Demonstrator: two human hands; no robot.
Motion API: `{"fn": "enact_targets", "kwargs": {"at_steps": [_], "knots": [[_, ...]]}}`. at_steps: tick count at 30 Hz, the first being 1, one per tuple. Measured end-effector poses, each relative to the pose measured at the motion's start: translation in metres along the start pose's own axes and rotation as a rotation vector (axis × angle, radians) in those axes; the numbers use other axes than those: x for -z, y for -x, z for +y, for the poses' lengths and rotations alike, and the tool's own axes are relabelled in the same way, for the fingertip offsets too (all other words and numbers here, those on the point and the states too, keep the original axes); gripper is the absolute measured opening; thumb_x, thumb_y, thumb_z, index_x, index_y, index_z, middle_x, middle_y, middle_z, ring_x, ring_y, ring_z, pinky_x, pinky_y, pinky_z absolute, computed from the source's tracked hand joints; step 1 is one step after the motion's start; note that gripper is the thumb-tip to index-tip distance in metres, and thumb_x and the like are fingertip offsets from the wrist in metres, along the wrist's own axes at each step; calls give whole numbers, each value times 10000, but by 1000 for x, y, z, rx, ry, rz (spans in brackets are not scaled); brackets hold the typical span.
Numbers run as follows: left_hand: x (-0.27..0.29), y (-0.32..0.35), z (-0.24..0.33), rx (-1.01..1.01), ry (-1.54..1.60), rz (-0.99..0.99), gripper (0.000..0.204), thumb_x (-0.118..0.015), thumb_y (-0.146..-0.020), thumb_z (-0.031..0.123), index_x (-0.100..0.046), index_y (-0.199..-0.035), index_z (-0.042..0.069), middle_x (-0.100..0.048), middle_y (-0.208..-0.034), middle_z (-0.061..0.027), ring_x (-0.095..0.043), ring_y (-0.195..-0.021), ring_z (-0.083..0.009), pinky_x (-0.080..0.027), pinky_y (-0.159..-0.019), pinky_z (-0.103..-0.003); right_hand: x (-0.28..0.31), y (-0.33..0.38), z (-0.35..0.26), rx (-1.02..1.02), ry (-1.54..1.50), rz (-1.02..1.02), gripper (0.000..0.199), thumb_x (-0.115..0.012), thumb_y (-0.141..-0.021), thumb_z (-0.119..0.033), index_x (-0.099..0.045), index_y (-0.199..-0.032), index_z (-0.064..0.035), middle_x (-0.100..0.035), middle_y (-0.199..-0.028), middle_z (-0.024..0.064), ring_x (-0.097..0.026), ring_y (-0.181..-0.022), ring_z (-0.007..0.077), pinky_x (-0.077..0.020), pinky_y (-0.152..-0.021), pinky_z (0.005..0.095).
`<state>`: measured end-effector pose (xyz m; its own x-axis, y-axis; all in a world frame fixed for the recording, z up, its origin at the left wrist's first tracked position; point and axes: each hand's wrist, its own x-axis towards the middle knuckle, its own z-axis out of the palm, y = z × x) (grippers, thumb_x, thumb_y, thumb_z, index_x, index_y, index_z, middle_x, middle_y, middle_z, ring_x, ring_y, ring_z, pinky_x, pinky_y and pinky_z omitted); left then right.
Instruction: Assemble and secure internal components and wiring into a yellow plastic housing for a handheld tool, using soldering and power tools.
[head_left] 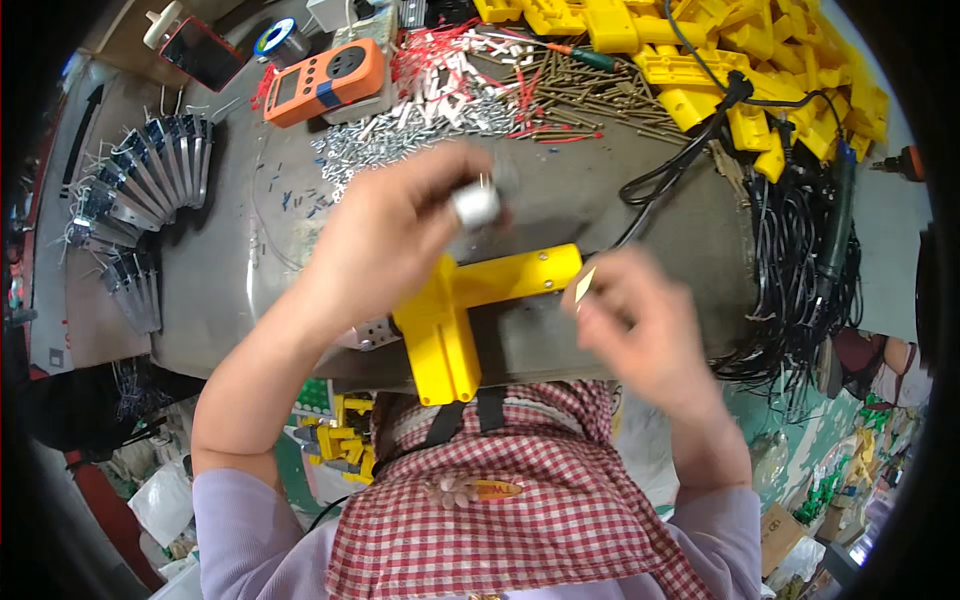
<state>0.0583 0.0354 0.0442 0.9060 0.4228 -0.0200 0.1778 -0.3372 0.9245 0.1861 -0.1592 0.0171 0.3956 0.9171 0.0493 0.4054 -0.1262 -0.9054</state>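
- The left hand (385, 235) pinches a small silver cylinder (476, 205) at its fingertips, just above the yellow T-shaped plastic housing (470, 305), as if lining it up.
- The right hand (635, 315) grips a thin pale strip (583, 285) at the housing's right end.
- The housing lies flat on the grey workbench (600, 180), just below both hands; screws (590, 100) lie beyond.

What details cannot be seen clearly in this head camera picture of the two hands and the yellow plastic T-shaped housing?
- Small white cylindrical part: motion-blurred in the left hand; shape unclear.
- Thin pale piece in the right hand: too small to identify.
- Yellow plastic T-shaped housing: its left side is hidden by the left hand.
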Motion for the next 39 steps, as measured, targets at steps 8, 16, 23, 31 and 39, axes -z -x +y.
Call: {"fn": "enact_targets", "kwargs": {"at_steps": [8, 16, 23, 31, 39], "knots": [[-15, 31, -43, -215, -291, 171, 348, -504, -764, -109, -588, -1072, 28, -625, -938, -167, -621, -888, -354, -502, -758, -375, -66, 12, 3, 191, 179, 119, 115, -654, -789, -76, -589, -879, -45, -543, -808, 81, -603, -676, 279, -495, -587, 366], [-23, 24, -41, -458, -673, 187, 428, -635, -618, -6, -624, -1034, 93, -541, -748, -51, -558, -722, -258, -421, -649, -368, -50, -23, 1, 536, 447, 61, 95, -539, -727, -124, -546, -791, -54, -508, -821, 67, -553, -810, 226, -497, -649, 318], [-23, 20, -33, -489, -721, 96, 381, -661, -609, 21, -645, -985, 84, -558, -779, -58, -546, -745, -258, -415, -678, -361, -50, -16, 2, 586, 505, 80, 96, -558, -720, -108, -520, -788, -51, -498, -841, 88, -560, -825, 227, -510, -663, 318], [-26, 28, -31, -465, -640, 85, 361, -620, -604, -33, -662, -950, 59, -571, -802, -84, -536, -745, -280, -425, -675, -360, -62, -4, 7, 557, 318, 46, 109, -545, -739, -110, -525, -818, -37, -493, -864, 92, -567, -833, 236, -491, -678, 312], [-19, 37, -56, -319, -600, 55, 342, -581, -598, -8, -595, -940, 3, -536, -863, -143, -519, -817, -318, -431, -727, -369, -51, 1, 28, 517, 300, 299, 213, -564, -767, -111, -551, -938, 16, -544, -979, 134, -594, -888, 259, -512, -696, 340]]}}
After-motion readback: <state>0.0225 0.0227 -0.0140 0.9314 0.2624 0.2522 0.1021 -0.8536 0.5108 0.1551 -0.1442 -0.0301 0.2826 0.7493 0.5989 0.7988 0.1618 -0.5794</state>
